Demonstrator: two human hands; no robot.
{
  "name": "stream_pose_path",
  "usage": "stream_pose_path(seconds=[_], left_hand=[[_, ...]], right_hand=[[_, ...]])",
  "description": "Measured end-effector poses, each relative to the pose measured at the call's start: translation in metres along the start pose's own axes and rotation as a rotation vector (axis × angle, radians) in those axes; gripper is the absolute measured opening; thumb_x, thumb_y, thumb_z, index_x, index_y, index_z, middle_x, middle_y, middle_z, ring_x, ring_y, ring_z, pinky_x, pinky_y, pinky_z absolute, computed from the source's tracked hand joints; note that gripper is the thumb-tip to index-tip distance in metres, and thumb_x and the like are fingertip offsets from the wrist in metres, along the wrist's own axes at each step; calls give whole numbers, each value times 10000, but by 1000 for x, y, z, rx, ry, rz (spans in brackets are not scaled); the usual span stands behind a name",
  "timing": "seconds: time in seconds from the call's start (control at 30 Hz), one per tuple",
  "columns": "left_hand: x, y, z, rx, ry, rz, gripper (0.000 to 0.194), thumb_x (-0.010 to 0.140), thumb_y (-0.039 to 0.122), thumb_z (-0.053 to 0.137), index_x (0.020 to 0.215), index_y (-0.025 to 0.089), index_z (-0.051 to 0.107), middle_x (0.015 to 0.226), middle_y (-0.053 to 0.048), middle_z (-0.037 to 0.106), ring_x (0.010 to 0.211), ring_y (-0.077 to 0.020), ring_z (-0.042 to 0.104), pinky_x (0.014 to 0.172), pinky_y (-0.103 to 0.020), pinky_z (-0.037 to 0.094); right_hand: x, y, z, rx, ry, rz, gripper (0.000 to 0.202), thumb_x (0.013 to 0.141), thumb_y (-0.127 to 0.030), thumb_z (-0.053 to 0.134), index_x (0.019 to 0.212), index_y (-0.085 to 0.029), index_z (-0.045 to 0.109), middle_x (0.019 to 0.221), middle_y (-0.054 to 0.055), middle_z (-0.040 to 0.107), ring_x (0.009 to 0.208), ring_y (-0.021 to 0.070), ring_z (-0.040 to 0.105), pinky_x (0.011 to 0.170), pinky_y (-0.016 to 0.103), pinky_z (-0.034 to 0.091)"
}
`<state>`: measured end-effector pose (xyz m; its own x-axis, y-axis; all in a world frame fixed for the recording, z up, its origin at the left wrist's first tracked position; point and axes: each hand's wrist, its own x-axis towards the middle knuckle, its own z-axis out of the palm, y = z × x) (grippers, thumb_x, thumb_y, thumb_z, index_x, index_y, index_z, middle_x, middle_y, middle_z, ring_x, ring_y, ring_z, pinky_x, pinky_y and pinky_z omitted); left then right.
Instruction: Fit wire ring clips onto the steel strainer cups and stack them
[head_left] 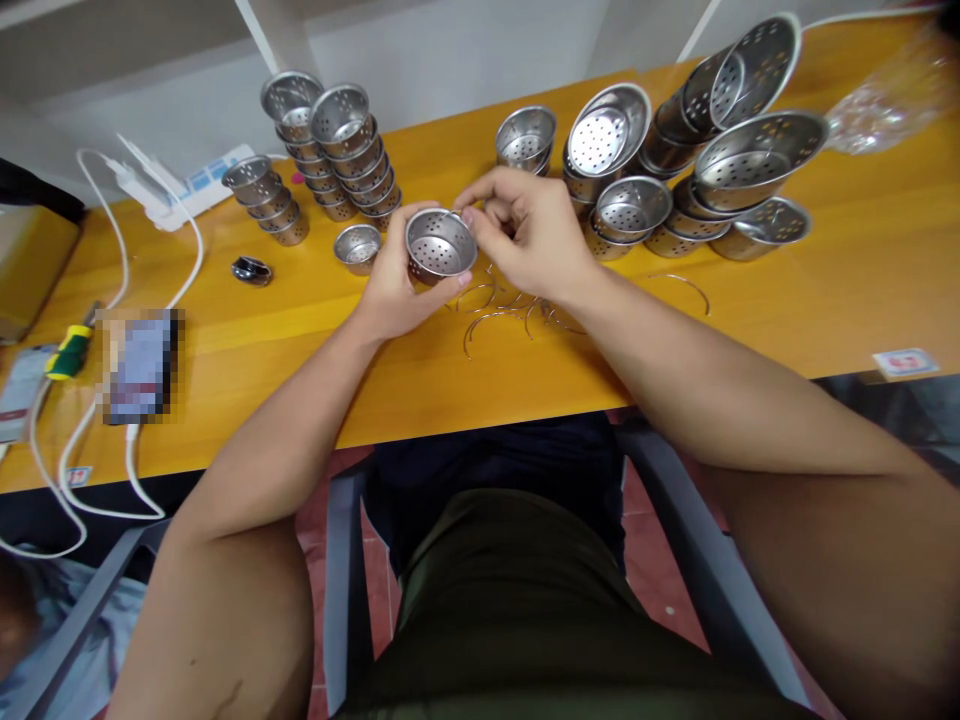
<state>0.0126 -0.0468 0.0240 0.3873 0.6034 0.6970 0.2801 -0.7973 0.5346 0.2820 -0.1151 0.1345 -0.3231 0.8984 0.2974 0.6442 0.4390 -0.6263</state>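
A small perforated metal cup is held above the table in my left hand, fingers and thumb wrapped around its side, the open top tilted toward me. My right hand is closed in a pinch at the cup's right rim; what lies between its fingertips is too small to make out. Below the right hand, several thin curved wires lie scattered on the table, partly hidden by the wrist. A single perforated cup stands just left of my left hand.
Stacks of perforated cups stand behind on the left and right. One curved wire lies apart at right. Leftward are a black shiny object, a phone-like device with white cables and a power strip. A clear plastic bag lies far right.
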Motion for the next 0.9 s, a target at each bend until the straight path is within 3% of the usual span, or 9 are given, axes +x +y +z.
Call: stream_pose_path(seconds=[0.17,0.5,0.7,0.9], left_hand=[[0,3,-1,18,-6,25,1073,948,1037,985,1698,394,564,1543,-112,730,1488,-429,841,1326,-646,723],[2,9,3,5,-24,-9,1299,725,1100,1098,1689,391,593,1554,-108,717,1558,-482,808,1383,-709,676],[5,24,4,26,-1,-63,1271,696,1102,1107,1621,355,658,1469,-108,803,1460,-477,870,1348,-720,703],[6,34,3,61,-27,-45,1235,675,1094,1120,1575,359,700,1472,-105,828,1427,-476,901,1304,-720,749]], right_hand=[[2,4,5,-5,1,-1,595,1306,-736,510,1557,-304,833,1052,114,765,1035,380,761,986,514,680],[2,2,11,-9,14,17,712,1296,-867,454,1588,-313,792,946,93,689,1009,401,750,999,546,692],[-5,-10,17,4,45,37,551,1305,-688,501,1568,-297,788,938,92,691,950,377,731,979,539,691],[-5,-18,14,17,12,4,502,1263,-661,600,1555,-314,815,1021,113,774,997,386,767,939,530,689]])
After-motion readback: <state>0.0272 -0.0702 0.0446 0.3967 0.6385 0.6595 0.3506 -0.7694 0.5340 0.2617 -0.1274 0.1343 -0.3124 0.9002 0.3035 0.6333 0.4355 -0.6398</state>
